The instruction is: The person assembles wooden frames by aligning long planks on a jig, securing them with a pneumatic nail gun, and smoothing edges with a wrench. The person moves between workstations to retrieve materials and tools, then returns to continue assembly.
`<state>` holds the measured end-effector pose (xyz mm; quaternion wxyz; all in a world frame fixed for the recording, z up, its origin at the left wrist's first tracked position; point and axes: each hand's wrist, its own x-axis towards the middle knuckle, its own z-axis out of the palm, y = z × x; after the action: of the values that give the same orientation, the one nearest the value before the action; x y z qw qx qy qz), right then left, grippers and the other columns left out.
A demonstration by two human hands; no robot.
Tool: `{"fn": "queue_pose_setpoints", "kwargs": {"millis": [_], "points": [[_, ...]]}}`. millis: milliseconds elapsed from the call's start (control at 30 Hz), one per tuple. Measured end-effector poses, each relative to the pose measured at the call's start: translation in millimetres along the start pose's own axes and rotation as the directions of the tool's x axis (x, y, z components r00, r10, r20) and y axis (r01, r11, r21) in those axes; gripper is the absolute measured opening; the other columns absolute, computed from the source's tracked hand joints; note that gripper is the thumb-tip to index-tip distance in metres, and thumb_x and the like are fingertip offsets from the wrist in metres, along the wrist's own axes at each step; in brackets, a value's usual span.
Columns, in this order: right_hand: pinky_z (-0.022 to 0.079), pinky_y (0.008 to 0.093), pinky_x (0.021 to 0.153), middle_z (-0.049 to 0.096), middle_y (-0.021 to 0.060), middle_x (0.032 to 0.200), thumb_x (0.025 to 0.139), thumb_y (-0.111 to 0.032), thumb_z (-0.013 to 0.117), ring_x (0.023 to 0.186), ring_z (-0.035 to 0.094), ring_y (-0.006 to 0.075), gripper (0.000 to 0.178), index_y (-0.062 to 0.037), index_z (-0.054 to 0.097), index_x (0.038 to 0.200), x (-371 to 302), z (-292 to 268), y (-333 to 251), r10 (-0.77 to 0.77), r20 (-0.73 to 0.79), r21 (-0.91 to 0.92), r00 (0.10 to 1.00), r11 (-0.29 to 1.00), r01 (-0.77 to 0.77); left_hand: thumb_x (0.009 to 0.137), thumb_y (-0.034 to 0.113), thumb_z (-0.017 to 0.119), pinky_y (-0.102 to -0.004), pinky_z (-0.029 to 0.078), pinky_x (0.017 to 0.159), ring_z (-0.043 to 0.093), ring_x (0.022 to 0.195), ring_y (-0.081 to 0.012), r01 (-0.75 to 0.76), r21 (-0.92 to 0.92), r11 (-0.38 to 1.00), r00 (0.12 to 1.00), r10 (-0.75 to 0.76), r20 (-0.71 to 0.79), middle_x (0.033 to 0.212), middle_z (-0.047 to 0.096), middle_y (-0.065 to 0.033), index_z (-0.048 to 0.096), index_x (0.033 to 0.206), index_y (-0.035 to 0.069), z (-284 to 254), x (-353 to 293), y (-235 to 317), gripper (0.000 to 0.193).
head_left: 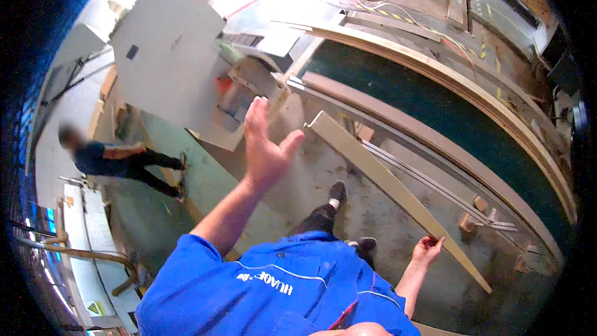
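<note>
My left hand (267, 143) is raised in front of me, fingers stretched out and thumb spread, with nothing in it. Just right of its thumb is the far end of a long, narrow beige moulding board (385, 186), whose end shows a stepped lip. The board slants from there down to the right. At its near edge, toward the lower end, my right hand (428, 250) has its fingers curled and closed on it. The underside of the board, and any support there, is hidden.
A long dark green-topped table (429, 112) with pale wooden edges and metal rails (398, 155) runs along the right. A large grey panel (168, 56) stands ahead left, by a box-like bin (242, 99). Another person (124, 158) stands at left, near a white machine (93, 242) with a hose.
</note>
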<state>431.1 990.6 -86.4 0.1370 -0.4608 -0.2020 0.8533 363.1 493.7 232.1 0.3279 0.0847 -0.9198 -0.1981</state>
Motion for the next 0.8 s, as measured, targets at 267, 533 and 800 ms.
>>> {"fn": "queue_pose_setpoints", "kwargs": {"millis": [267, 533, 800], "points": [[0.05, 0.0243, 0.053, 0.071, -0.0006, 0.081, 0.098, -0.036, 0.068, 0.064, 0.063, 0.0135, 0.025, -0.0112, 0.071, 0.095, -5, -14, -35, 0.059, 0.003, 0.064, 0.998, 0.996, -0.059, 0.09, 0.011, 0.076, -0.0362, 0.06, 0.084, 0.071, 0.094, -0.0204, 0.674, -0.729, 0.121, 0.734, -0.23, 0.64, 0.107, 0.073, -0.0127, 0.064, 0.125, -0.002, -5, -31, 29, 0.039], [0.048, 0.0253, 0.053, 0.07, -0.0011, 0.078, 0.096, -0.037, 0.071, 0.063, 0.06, 0.0127, 0.027, -0.011, 0.07, 0.091, -33, -23, -24, 0.049, -0.037, 0.047, 0.998, 0.998, -0.048, 0.092, 0.013, 0.073, -0.0319, 0.059, 0.07, 0.071, 0.075, -0.0172, 0.687, -0.685, 0.243, 0.719, -0.365, 0.591, 0.09, 0.074, -0.0128, 0.066, 0.099, -0.003, -29, -38, 40, 0.018], [0.055, 0.0295, 0.06, 0.072, 0.0015, 0.082, 0.101, -0.033, 0.059, 0.073, 0.067, 0.0154, 0.027, -0.0098, 0.071, 0.092, -41, -49, -16, 0.005, -0.041, 0.1, 0.999, 0.995, -0.001, 0.096, 0.018, 0.065, -0.0297, 0.054, 0.064, 0.065, 0.065, -0.0143, 0.649, -0.61, 0.454, 0.758, -0.449, 0.473, 0.076, 0.07, -0.0091, 0.068, 0.09, 0.0, -36, -49, 41, 0.019]]}}
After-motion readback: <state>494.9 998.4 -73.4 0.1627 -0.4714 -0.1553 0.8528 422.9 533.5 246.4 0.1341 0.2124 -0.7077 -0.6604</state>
